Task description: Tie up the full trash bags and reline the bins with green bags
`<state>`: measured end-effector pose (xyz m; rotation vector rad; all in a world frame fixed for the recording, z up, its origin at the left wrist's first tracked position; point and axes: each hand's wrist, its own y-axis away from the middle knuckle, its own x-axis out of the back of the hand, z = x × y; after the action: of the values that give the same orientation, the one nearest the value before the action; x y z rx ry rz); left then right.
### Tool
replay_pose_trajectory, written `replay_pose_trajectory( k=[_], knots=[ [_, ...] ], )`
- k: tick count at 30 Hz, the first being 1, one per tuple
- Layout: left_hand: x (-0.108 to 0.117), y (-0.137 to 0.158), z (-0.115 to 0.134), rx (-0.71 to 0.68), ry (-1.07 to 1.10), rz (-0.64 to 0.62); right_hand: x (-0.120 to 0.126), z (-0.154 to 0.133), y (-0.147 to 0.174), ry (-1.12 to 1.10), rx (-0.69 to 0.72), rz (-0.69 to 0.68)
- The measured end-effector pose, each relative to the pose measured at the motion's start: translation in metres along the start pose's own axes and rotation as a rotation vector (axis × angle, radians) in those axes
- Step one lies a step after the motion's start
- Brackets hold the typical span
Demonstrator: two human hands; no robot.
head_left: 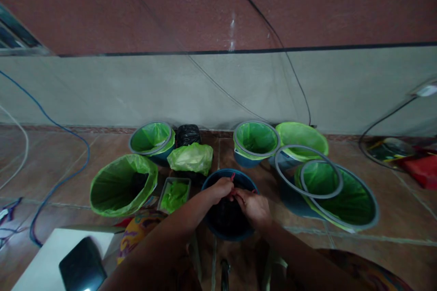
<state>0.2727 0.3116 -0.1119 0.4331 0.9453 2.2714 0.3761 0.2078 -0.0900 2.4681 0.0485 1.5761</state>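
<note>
Head view: left hand (221,189) and right hand (253,207) pinching red drawstring (233,176) of black bag in round blue plastic bin (213,227). Neighbouring green-lined bins (256,138) already bagged; this one's bag looks not yet tied.

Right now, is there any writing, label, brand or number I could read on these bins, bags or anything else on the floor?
None can be read.
Blue bin under both hands: no label shows.
Green-lined bins: plain liners, no print visible.
Colourful packet at far right: has print, too blurred to read.
Dark device on the white surface: no marking shows.
</note>
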Motion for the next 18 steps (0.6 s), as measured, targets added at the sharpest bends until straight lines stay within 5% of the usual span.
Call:
replay_pose_trajectory(
  k=[10, 15, 18],
  knots=[
    [-0.001, 0.011, 0.009, 0.088, 0.064, -0.059, -0.002, 0.003, -0.002, 0.043, 0.073, -0.014],
    [0.015, 0.01, 0.013, -0.233, -0.587, 0.07, -0.007, 0.004, -0.01, -0.557, 0.106, -0.074],
    [0.019, 0.01, 0.015, -0.423, -0.796, 0.19, -0.012, 0.01, -0.014, -1.008, -0.164, -0.255]
  ],
)
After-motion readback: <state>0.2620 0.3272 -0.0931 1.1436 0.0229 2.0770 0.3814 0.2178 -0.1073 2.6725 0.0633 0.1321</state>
